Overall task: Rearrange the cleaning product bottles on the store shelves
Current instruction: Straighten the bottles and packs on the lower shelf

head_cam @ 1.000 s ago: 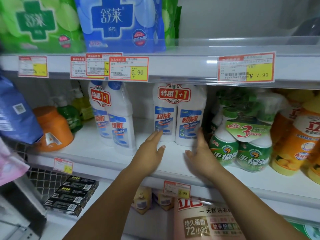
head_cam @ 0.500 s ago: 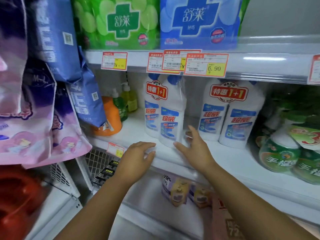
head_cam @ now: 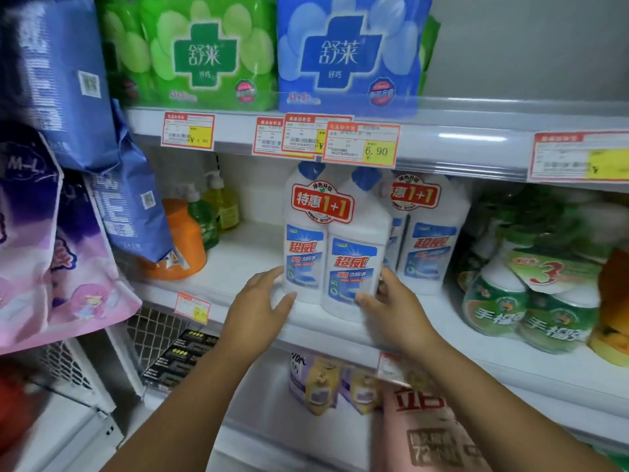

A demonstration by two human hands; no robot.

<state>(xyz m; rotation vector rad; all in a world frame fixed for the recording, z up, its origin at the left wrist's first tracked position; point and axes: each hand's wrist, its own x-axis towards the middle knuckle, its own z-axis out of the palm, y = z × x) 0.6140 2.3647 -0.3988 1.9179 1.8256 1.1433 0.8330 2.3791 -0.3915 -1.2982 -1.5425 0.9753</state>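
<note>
A twin pack of white cleaner bottles (head_cam: 335,247) with blue caps and a red "1+1" sticker stands near the front of the middle shelf (head_cam: 238,267). My left hand (head_cam: 258,301) presses its lower left side, thumb at the base. On the lower right side is my right hand (head_cam: 391,301), thumb on the front label and fingers behind the bottle. A second identical twin pack (head_cam: 429,233) stands just behind and to the right, partly covered by the first.
On the same shelf, an orange jug (head_cam: 180,253) and green and yellow pump bottles (head_cam: 211,216) stand at the left. A wrapped pack of green bottles (head_cam: 510,301) and an orange bottle (head_cam: 612,301) are at the right. Blue bags (head_cam: 136,206) hang at the left. Pouches (head_cam: 320,383) sit below.
Both hands left the shelf's front edge and closed onto the sides of the left twin pack. That pack now stands nearer the front and overlaps the second pack.
</note>
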